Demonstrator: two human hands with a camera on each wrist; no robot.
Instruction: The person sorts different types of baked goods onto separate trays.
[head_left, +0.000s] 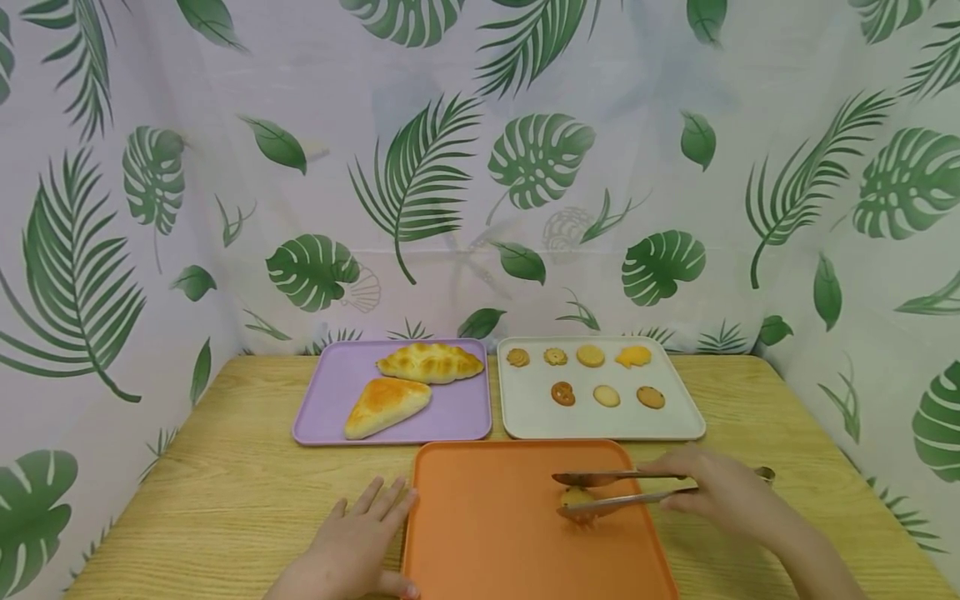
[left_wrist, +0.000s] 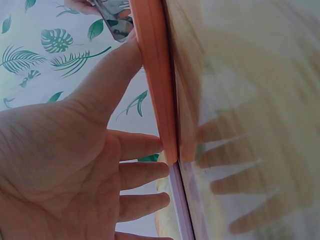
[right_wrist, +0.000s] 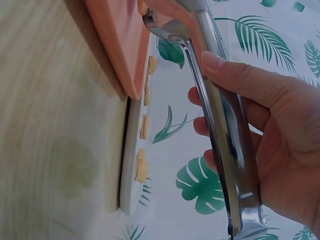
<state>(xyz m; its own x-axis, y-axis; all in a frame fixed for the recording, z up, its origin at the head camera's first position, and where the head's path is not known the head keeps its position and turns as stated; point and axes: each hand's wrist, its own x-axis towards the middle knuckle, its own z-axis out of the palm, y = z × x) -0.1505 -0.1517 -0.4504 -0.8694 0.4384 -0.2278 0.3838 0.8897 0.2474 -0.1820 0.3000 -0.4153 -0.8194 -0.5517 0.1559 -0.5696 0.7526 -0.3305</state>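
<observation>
My right hand [head_left: 720, 492] grips metal tongs [head_left: 637, 500], its thumb on one arm and fingers curled round the other, as the right wrist view shows. Between the tong tips is a small round yellowish cookie [head_left: 576, 497], over the right part of the orange tray [head_left: 487, 517]. Whether it touches the tray or both tips is hard to tell. At the tray's left edge lies my left hand [head_left: 348, 542], fingers straight and spread. In the left wrist view its thumb and index fingertip meet the orange rim [left_wrist: 155, 75].
Behind the orange tray, a white tray [head_left: 525, 421] carries several cookies in two rows. To its left, a purple tray [head_left: 318, 408] holds a braided bread [head_left: 431, 364] and a triangular bread [head_left: 386, 408]. A leaf-patterned curtain [head_left: 450, 317] stands behind the wooden table [head_left: 195, 500].
</observation>
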